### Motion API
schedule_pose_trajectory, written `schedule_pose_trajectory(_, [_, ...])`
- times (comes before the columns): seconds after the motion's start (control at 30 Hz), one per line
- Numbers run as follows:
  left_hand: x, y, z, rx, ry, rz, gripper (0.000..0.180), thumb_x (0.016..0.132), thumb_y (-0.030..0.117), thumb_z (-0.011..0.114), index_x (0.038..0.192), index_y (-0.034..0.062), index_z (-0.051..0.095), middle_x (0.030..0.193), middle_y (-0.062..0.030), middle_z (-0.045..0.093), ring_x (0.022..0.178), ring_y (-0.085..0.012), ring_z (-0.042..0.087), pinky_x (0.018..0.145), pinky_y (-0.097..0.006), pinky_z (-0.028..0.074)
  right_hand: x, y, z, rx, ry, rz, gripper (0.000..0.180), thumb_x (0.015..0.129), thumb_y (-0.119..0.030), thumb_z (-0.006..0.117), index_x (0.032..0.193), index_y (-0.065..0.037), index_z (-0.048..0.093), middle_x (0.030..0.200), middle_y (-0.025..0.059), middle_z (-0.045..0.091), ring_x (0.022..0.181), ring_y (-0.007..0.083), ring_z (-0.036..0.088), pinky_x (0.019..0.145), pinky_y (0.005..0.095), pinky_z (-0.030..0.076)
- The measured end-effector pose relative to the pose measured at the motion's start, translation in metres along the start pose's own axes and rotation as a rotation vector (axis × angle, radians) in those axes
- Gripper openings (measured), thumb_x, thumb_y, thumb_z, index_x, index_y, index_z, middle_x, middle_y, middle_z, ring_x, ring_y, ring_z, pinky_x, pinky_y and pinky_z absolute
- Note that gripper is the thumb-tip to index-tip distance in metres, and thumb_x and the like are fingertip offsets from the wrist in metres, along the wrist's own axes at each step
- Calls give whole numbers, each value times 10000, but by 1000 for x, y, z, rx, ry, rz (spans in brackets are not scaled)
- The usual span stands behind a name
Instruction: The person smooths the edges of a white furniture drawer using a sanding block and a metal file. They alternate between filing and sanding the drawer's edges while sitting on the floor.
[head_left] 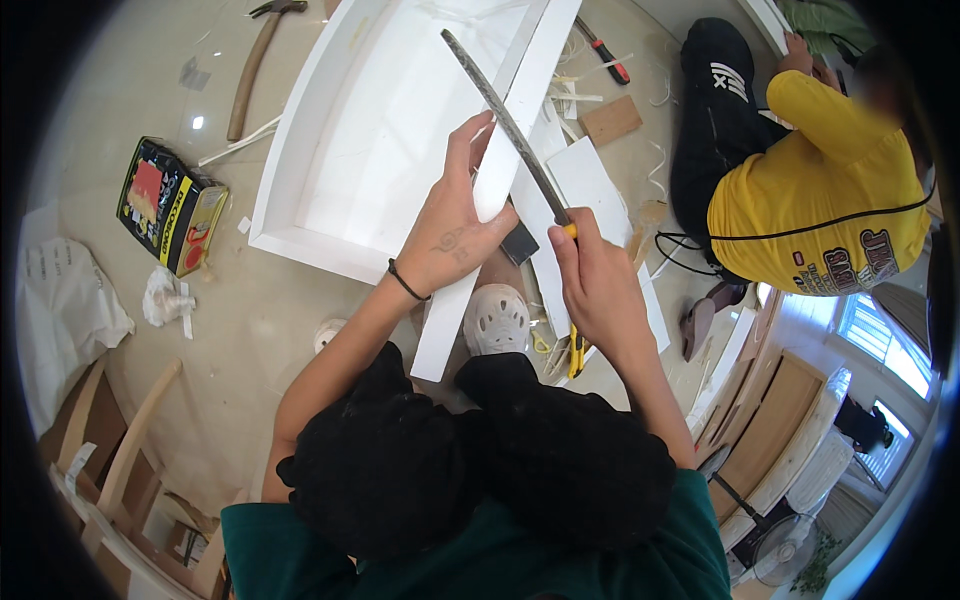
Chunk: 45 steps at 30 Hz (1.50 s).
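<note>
Your right grip [600, 285] is closed around the handle end of a long, dark file [505, 125], thumb along the near side, with a bit of yellow handle showing. The file slants up and to the left, its blade crossing over a white strip [445, 330]; you can't tell from this angle whether the two touch. Your left grip [450, 235] is wrapped round that strip, thumb on the right edge and fingers on the left. The strip runs up alongside a white tray-like panel [365, 130] on the floor [230, 330], its lower end just in front of your knees. Beside your right wrist lies a yellow utility knife [577, 352]. A hammer [262, 70] lies left of the panel, and a person in a yellow shirt [810, 210] sits off to your right.
</note>
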<state>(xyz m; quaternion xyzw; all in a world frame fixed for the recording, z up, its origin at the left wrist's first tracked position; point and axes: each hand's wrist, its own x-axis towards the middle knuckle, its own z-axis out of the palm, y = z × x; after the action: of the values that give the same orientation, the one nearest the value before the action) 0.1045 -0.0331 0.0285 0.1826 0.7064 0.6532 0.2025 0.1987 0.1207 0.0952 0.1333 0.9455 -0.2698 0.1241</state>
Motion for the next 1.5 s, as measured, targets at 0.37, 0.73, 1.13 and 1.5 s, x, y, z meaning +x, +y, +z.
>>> schedule_pose_trajectory(0.37, [0,-2,0,50,-68,-11,848,798,36,572,1536,-49,163,1516,-297,334,1442,-412,332,1195,-408,263,29,-6,9,30,68,-25,287,1053,-311,492,1055,-24,504,648,232,612,653,465,621,573,509,446])
schedule_pose_trajectory(0.73, [1,-2,-1,35,-102,-28,882,797,27,571,1557,-39,127,1546,-279,293,1472,-385,279,1208,-406,228,26,-1,-2,-3,13,-6,321,1038,-348,497,1002,-31,532,630,222,638,645,455,654,592,521,510])
schedule_pose_trajectory(1.13, [3,-3,-4,14,-135,-79,882,802,42,580,1552,-59,127,1574,-274,255,1501,-367,215,1225,-405,181,41,-4,-5,-38,59,-18,346,1045,-368,473,1021,-30,539,628,225,629,644,467,648,604,535,505])
schedule_pose_trajectory(1.5, [1,-4,-4,43,-126,-56,900,795,46,614,1566,-15,155,1563,-225,304,1481,-322,259,1222,-402,191,34,1,-3,1,69,-15,349,1049,-368,463,1052,-30,550,642,228,639,653,470,647,612,543,506])
